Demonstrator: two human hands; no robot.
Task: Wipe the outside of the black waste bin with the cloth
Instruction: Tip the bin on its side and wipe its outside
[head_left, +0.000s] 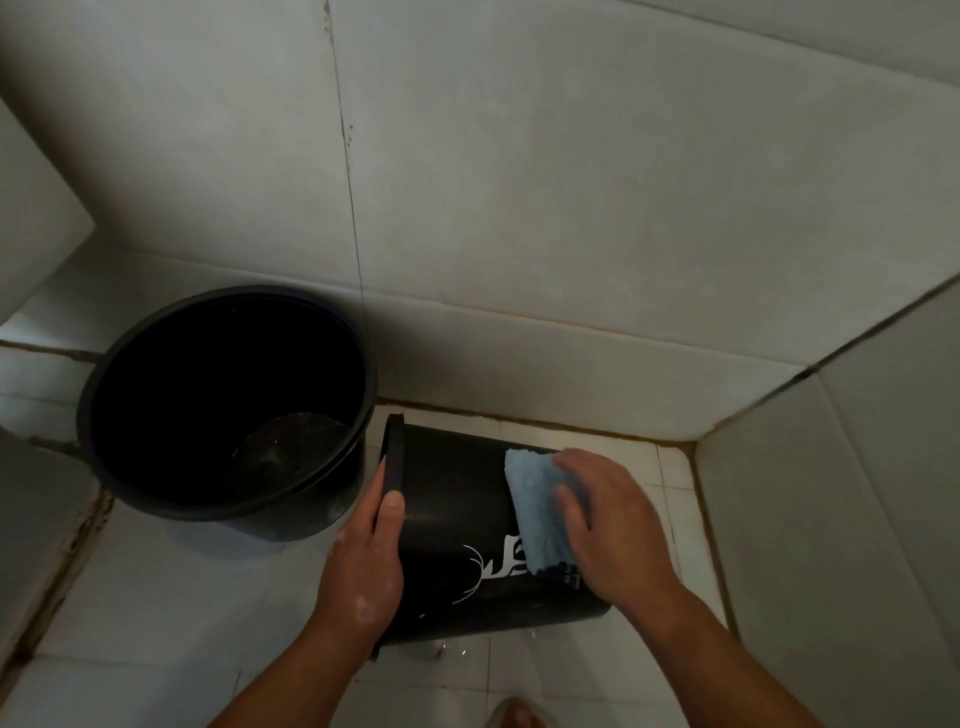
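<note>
The black waste bin (457, 525) lies on its side on the tiled floor, its rim to the left and white markings on its wall. My left hand (366, 561) grips the rim, thumb over the outer edge. A light blue cloth (535, 509) lies flat on the bin's upper wall near its base end. My right hand (608, 525) presses on the cloth with spread fingers, covering its right part.
A larger black bucket (228, 405) stands upright to the left, touching the bin's rim area, a little water in its bottom. White tiled walls (571, 208) close in behind and on the right. Wet floor tiles (156, 623) lie in front.
</note>
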